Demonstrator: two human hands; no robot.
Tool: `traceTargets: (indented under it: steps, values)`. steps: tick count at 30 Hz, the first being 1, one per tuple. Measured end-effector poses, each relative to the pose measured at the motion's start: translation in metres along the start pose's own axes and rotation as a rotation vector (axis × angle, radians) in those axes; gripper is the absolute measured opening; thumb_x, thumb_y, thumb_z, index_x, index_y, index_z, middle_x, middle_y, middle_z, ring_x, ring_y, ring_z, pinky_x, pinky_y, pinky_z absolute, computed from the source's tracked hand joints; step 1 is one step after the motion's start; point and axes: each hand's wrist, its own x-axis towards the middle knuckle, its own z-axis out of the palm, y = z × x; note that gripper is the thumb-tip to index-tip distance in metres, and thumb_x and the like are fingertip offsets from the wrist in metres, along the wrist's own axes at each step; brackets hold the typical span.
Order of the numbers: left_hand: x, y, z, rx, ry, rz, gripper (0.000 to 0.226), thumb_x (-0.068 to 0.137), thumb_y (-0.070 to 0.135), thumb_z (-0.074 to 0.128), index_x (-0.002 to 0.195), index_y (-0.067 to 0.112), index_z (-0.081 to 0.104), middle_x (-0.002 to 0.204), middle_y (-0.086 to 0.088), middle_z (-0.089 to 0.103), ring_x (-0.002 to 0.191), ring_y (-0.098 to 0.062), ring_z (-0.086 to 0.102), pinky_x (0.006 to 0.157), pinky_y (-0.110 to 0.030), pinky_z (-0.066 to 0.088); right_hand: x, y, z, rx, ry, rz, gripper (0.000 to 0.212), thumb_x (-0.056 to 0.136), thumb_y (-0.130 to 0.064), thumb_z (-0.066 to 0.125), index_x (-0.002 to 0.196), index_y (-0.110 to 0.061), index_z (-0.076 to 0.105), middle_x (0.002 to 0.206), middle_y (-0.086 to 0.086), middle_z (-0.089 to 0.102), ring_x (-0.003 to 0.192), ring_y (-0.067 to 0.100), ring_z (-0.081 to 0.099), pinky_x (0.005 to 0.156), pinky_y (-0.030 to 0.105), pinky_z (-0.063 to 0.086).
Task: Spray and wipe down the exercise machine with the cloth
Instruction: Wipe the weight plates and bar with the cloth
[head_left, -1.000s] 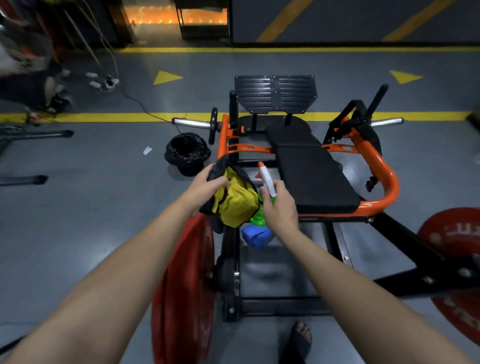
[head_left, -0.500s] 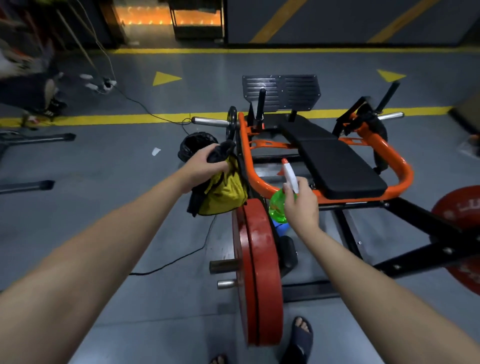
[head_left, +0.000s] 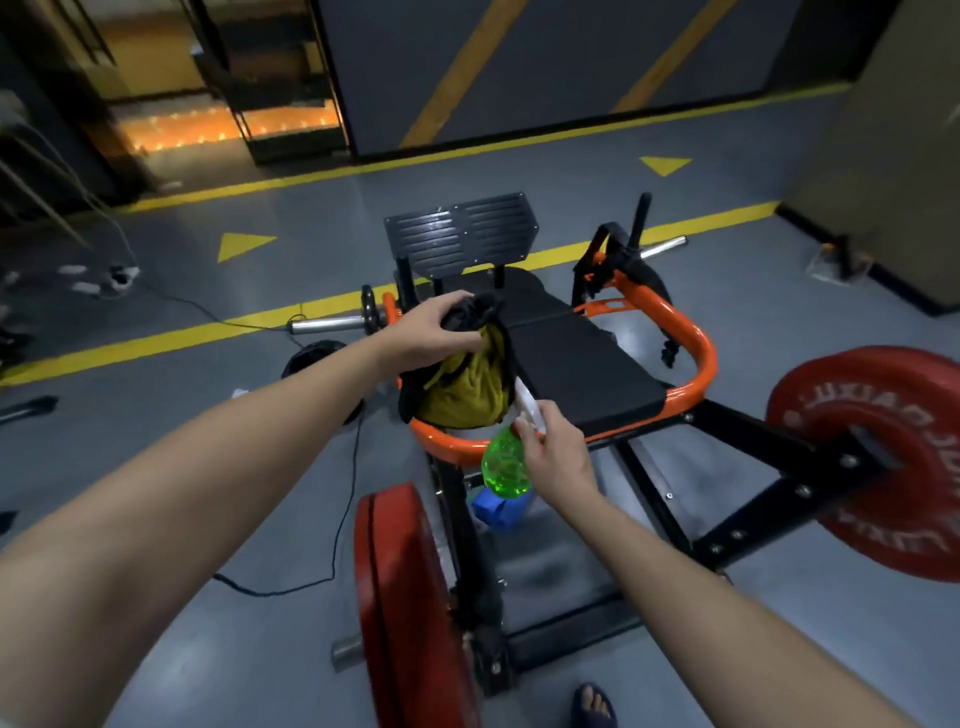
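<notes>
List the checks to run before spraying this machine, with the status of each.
1. Grip on spray bottle by right hand: ok.
2. Grip on cloth by left hand: ok.
3. Aim of nozzle at seat pad: cannot tell; the cloth hangs close beside it.
4. Liquid in the bottle: cannot tell.
5. Clearance of floor cable from foot: ok; it lies on the far side of the red plate.

Raised lettering round the right-hand red weight plate (head_left: 872, 467) reads roughly "LUXIAOJ"; the rest is blurred.
</notes>
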Motion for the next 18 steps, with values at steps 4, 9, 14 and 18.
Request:
traceTargets:
  steps: [4, 9, 14, 18]
  values:
    - [0.057, 0.038, 0.054, 0.020, -0.093, -0.009, 0.040, 0.086, 0.020, 0.076, 0.123, 0.026, 0.063, 0.101, 0.007, 0.071, 0.095, -0.011, 0.068, 0.082, -0.026, 0.055, 0.024, 0.054, -0.055, -0.006, -0.026, 0.095, 0.013, 0.104, -0.028, 0.054, 0.105, -0.015, 0.056, 0.093, 0.009, 0.067, 0.090, 0.035, 0.063, 0.072, 0.041, 0.043]
    - [0.127, 0.103, 0.148, 0.072, -0.210, 0.024, 0.054, 0.072, 0.041, 0.074, 0.122, 0.026, 0.065, 0.112, -0.003, 0.073, 0.104, -0.020, 0.070, 0.095, -0.038, 0.057, 0.045, 0.130, -0.128, -0.032, -0.010, 0.183, 0.009, 0.098, -0.015, 0.051, 0.105, -0.010, 0.056, 0.103, 0.013, 0.065, 0.097, 0.036, 0.060, 0.077, 0.042, 0.044]
    - [0.168, 0.143, 0.250, -0.127, -0.197, -0.002, 0.040, 0.078, 0.031, 0.077, 0.116, 0.028, 0.065, 0.098, 0.003, 0.071, 0.090, -0.013, 0.068, 0.079, -0.027, 0.056, 0.031, 0.187, -0.205, 0.178, 0.260, 0.308, 0.012, 0.101, -0.027, 0.060, 0.092, -0.019, 0.058, 0.081, -0.003, 0.060, 0.078, 0.020, 0.056, 0.068, 0.036, 0.038]
    - [0.171, 0.163, 0.325, -0.267, -0.221, -0.046, 0.020, 0.088, 0.011, 0.072, 0.106, 0.016, 0.064, 0.088, 0.003, 0.064, 0.074, -0.002, 0.063, 0.067, -0.016, 0.049, 0.007, 0.219, -0.257, 0.347, 0.461, 0.470, 0.020, 0.099, -0.042, 0.062, 0.090, -0.025, 0.058, 0.079, -0.004, 0.058, 0.071, 0.012, 0.055, 0.069, 0.035, 0.040]
